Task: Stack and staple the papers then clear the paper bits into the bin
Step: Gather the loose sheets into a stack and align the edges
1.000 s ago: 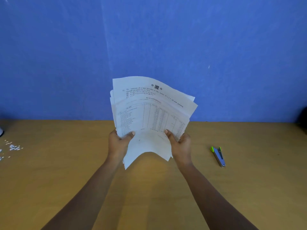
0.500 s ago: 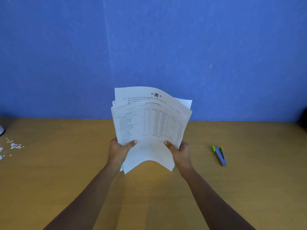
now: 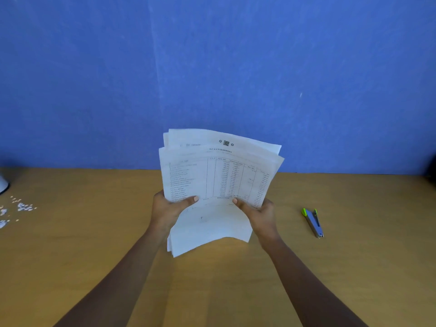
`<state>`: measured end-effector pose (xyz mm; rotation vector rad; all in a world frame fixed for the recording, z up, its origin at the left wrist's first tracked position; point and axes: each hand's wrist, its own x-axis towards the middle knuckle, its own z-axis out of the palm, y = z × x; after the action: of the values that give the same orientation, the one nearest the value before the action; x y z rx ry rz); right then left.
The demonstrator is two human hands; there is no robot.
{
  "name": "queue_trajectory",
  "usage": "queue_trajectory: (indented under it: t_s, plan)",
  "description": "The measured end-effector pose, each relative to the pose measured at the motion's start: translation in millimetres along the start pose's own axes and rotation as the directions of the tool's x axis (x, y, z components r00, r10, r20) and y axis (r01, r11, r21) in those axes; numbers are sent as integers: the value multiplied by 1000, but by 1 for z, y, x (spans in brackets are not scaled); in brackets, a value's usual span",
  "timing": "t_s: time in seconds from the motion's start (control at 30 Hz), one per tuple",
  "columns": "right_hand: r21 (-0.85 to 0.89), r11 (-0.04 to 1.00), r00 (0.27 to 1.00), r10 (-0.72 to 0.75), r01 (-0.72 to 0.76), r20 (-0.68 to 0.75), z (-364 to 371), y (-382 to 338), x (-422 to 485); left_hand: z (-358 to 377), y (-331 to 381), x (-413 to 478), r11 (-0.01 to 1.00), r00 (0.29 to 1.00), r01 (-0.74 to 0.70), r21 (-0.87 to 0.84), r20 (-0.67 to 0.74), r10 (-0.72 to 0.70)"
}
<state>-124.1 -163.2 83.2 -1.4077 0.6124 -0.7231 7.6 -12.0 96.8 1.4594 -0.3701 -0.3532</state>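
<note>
A bundle of printed white papers (image 3: 219, 180) stands nearly upright above the wooden table (image 3: 94, 244), its lower edge close to the tabletop. My left hand (image 3: 166, 210) grips the bundle's left side with the thumb across the front sheet. My right hand (image 3: 259, 214) grips the right side the same way. The sheets are roughly lined up, with a few top edges still offset. A grey stapler (image 3: 312, 222) with green tips lies on the table to the right of my right hand. Small white paper bits (image 3: 22, 207) are scattered at the far left.
A blue wall (image 3: 212, 67) rises behind the table. A white object (image 3: 3, 184) shows partly at the left edge, just behind the paper bits. Something dark (image 3: 433, 166) sits at the right edge.
The fanned sheets have been drawn together into a tighter bundle and lowered toward the table. Both hands keep their grip on the sides.
</note>
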Motion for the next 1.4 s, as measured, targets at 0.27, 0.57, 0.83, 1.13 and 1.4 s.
queue_trajectory:
  t_s: [0.27,0.57,0.83,1.13,1.4]
  plan:
    - [51,998,999,-40,39,17,-1,-9,-5,-4,0,-1,1000,999,-1,-20,40,1]
    - [101,991,996,-89,87,10,0,-18,-7,-4,4,-3,995,998,-63,-82,23,65]
    - [9,1000,999,-19,18,49,-6,-4,-9,-8,-4,-6,999,994,-42,17,97,40]
    - [152,982,993,-118,112,25,-4,-39,-2,-5,14,-2,991,987,-132,-34,83,135]
    - [114,975,979,-199,193,40,4,-53,5,1,16,-1,986,985,-162,-48,52,164]
